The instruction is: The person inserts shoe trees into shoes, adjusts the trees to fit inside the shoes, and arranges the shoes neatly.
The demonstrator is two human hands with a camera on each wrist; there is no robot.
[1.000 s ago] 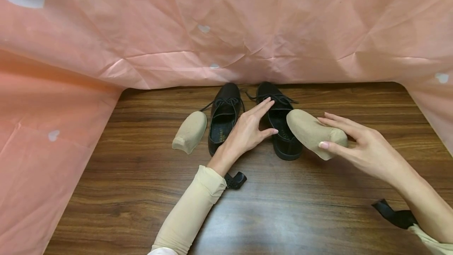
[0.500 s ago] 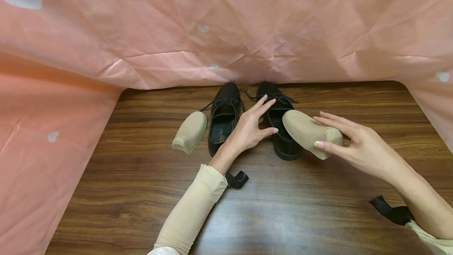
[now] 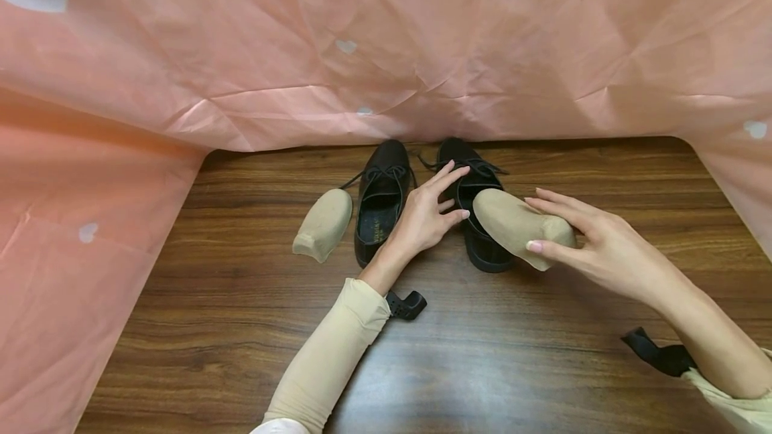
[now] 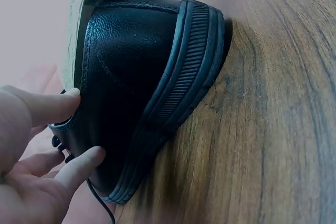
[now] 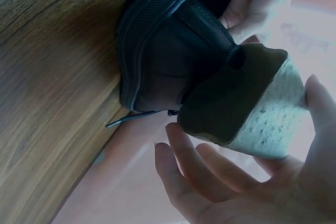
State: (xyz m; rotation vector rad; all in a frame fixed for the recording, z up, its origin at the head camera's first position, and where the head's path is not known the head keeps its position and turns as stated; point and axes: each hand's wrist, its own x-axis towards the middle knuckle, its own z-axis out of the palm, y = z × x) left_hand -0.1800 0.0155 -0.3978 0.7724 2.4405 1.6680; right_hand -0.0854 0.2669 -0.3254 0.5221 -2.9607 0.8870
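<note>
Two black lace-up shoes stand side by side in the head view, the left shoe [image 3: 381, 203] and the right shoe [image 3: 482, 240]. My right hand [image 3: 597, 240] holds a beige moulded shoe insert [image 3: 521, 225] at its heel end, thumb in front and fingers along the far side. The insert's rounded toe overlaps the right shoe's opening; in the right wrist view the insert [image 5: 231, 98] hides part of the shoe. My left hand [image 3: 425, 213] lies by the right shoe with spread, relaxed fingers at the laces and side, thumb at the opening's rim.
A second beige insert [image 3: 324, 223] lies on the brown wood-grain table [image 3: 241, 327], left of the left shoe. Pink cloth with white hearts [image 3: 386, 39] hangs behind the shoe toes and along both sides. Black wrist devices [image 3: 407, 305] sit at both wrists.
My right hand has moved slightly left with the insert, bringing its toe further over the right shoe's opening. My left hand has shifted only slightly, and a lower finger now shows bent.
</note>
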